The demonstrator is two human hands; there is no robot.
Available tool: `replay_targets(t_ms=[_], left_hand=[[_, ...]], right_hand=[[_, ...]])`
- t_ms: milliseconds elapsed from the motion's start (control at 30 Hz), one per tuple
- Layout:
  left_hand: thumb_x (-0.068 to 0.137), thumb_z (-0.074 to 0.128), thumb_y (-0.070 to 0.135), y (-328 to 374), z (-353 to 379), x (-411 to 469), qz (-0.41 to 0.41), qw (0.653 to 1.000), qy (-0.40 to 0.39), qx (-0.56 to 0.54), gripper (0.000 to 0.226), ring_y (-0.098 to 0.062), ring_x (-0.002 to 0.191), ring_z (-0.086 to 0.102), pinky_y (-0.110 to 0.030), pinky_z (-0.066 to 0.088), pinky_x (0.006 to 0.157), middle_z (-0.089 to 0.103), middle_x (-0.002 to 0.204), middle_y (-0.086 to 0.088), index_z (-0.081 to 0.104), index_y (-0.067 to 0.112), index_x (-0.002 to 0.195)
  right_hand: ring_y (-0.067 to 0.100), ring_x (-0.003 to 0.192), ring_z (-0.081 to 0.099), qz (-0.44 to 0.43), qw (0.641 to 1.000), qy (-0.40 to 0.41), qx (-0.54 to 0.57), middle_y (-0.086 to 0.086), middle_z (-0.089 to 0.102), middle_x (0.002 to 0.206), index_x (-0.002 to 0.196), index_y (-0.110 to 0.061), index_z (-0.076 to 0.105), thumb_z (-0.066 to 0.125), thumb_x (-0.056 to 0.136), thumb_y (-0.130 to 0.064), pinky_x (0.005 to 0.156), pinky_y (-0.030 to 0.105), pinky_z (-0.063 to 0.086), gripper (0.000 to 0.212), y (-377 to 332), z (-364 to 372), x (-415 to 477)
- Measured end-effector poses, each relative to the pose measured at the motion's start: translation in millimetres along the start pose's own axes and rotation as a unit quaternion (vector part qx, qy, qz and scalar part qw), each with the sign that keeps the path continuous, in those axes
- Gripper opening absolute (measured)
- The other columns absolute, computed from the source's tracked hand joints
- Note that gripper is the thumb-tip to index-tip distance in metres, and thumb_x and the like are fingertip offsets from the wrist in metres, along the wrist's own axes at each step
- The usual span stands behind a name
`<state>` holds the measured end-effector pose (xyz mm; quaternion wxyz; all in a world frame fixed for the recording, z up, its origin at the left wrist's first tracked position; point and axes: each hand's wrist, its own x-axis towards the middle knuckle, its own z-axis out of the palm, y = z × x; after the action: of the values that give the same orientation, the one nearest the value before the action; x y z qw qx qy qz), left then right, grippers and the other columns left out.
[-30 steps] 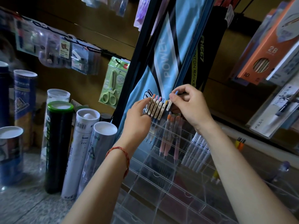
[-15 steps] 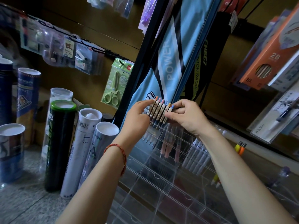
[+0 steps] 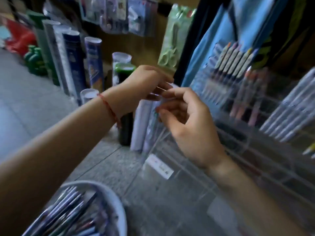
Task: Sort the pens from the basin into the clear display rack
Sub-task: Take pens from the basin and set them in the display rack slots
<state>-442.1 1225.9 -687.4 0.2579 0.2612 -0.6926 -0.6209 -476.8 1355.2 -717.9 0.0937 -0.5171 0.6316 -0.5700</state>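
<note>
The view is blurred by motion. The clear display rack (image 3: 238,150) stands at the right. A row of white-clipped pens (image 3: 233,62) sits in its top slot, with pink pens (image 3: 247,94) below and pale pens (image 3: 289,113) further right. The white basin (image 3: 119,206) at the bottom left holds several loose pens (image 3: 71,215). My left hand (image 3: 144,86), with a red string on its wrist, and my right hand (image 3: 189,123) hover close together left of the rack. Their fingers are loosely curled and hold nothing that I can see.
Tall cylindrical tubes (image 3: 93,65) and a dark green-capped tube (image 3: 125,106) stand on the grey tiled floor (image 3: 42,103) at the left. A green scissors pack (image 3: 173,41) and a blue racket bag (image 3: 213,41) hang behind the rack.
Both hands let go of the pen row at the rack's top slot and pulled back down to the left. The view swung down, bringing the basin into sight.
</note>
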Motion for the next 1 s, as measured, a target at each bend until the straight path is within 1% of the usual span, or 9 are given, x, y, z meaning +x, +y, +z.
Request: replay_targets(t_ms=[133, 233, 300, 400, 533, 600, 667, 800, 1000], left_hand=[[0.089, 0.045, 0.005, -92, -69, -71, -0.144, 0.973, -0.104, 0.146, 0.027, -0.009, 0.055, 0.057, -0.018, 0.046, 0.054, 0.063, 0.062, 0.000, 0.066, 0.015, 0.075], [0.092, 0.045, 0.006, -187, -107, -136, -0.290, 0.941, -0.046, 0.169, 0.031, -0.003, 0.045, 0.057, -0.017, 0.042, 0.047, 0.063, 0.052, 0.004, 0.063, 0.016, 0.068], [0.087, 0.053, 0.011, -244, -123, -172, -0.304, 0.913, 0.006, 0.271, 0.027, -0.009, 0.049, 0.060, -0.023, 0.038, 0.049, 0.061, 0.050, 0.002, 0.061, 0.018, 0.063], [0.082, 0.055, 0.004, -288, -127, -214, -0.271, 0.869, 0.040, 0.412, 0.014, -0.031, 0.076, 0.062, -0.026, 0.033, 0.060, 0.067, 0.077, -0.013, 0.067, 0.010, 0.078], [0.079, 0.056, -0.005, -311, -113, -238, -0.206, 0.886, 0.070, 0.408, 0.018, -0.025, 0.085, 0.058, -0.027, 0.039, 0.071, 0.063, 0.087, -0.007, 0.066, 0.007, 0.086], [0.080, 0.055, -0.002, -319, -105, -242, -0.190, 0.895, 0.041, 0.400, 0.020, -0.022, 0.090, 0.057, -0.029, 0.044, 0.075, 0.060, 0.094, -0.003, 0.065, 0.010, 0.092], [0.081, 0.056, 0.000, -325, -99, -245, -0.168, 0.896, 0.021, 0.410, 0.023, -0.022, 0.093, 0.057, -0.033, 0.048, 0.077, 0.059, 0.100, -0.002, 0.065, 0.013, 0.098], [0.074, 0.059, 0.001, -340, -94, -254, -0.120, 0.895, -0.011, 0.429, 0.026, -0.027, 0.086, 0.062, -0.032, 0.051, 0.070, 0.061, 0.096, -0.006, 0.065, 0.010, 0.098], [0.070, 0.064, 0.007, -350, -93, -255, -0.088, 0.876, -0.024, 0.474, 0.027, -0.027, 0.075, 0.061, -0.036, 0.054, 0.060, 0.059, 0.089, -0.007, 0.065, 0.010, 0.096]], right_hand=[[0.004, 0.058, 0.059, 0.174, 0.960, -0.192, 0.107, 0.003, 0.064, 0.074, 0.083, -0.024, 0.053, 0.047, 0.088, 0.008, 0.057, 0.018, 0.047, 0.033, 44, 77, -61], [0.001, 0.056, 0.056, 0.271, 0.908, -0.315, 0.044, -0.003, 0.061, 0.071, 0.077, -0.028, 0.052, 0.052, 0.087, 0.003, 0.061, 0.024, 0.048, 0.033, 88, 121, -106], [0.005, 0.057, 0.054, 0.341, 0.876, -0.340, 0.012, 0.000, 0.059, 0.071, 0.078, -0.022, 0.051, 0.054, 0.087, 0.001, 0.058, 0.022, 0.045, 0.026, 119, 139, -130], [0.010, 0.056, 0.049, 0.417, 0.851, -0.319, -0.026, 0.000, 0.051, 0.064, 0.076, -0.017, 0.051, 0.053, 0.087, 0.004, 0.055, 0.022, 0.042, 0.024, 156, 150, -158], [0.015, 0.071, 0.053, 0.394, 0.861, -0.305, -0.105, -0.004, 0.054, 0.071, 0.073, -0.022, 0.052, 0.055, 0.082, 0.004, 0.067, 0.023, 0.040, 0.028, 186, 155, -181], [0.017, 0.081, 0.056, 0.373, 0.855, -0.332, -0.139, 0.000, 0.059, 0.083, 0.087, -0.018, 0.058, 0.059, 0.083, -0.003, 0.070, 0.022, 0.038, 0.015, 189, 157, -186], [0.015, 0.081, 0.050, 0.338, 0.844, -0.379, -0.172, 0.003, 0.056, 0.092, 0.103, -0.012, 0.058, 0.060, 0.085, -0.009, 0.066, 0.020, 0.031, 0.018, 189, 160, -189], [0.023, 0.094, 0.055, 0.314, 0.811, -0.441, -0.224, 0.007, 0.058, 0.111, 0.110, -0.014, 0.049, 0.060, 0.088, -0.021, 0.073, 0.027, 0.039, 0.026, 184, 167, -192], [0.024, 0.098, 0.057, 0.276, 0.783, -0.487, -0.270, 0.002, 0.056, 0.111, 0.113, -0.018, 0.043, 0.062, 0.087, -0.030, 0.070, 0.030, 0.041, 0.034, 183, 173, -186]])
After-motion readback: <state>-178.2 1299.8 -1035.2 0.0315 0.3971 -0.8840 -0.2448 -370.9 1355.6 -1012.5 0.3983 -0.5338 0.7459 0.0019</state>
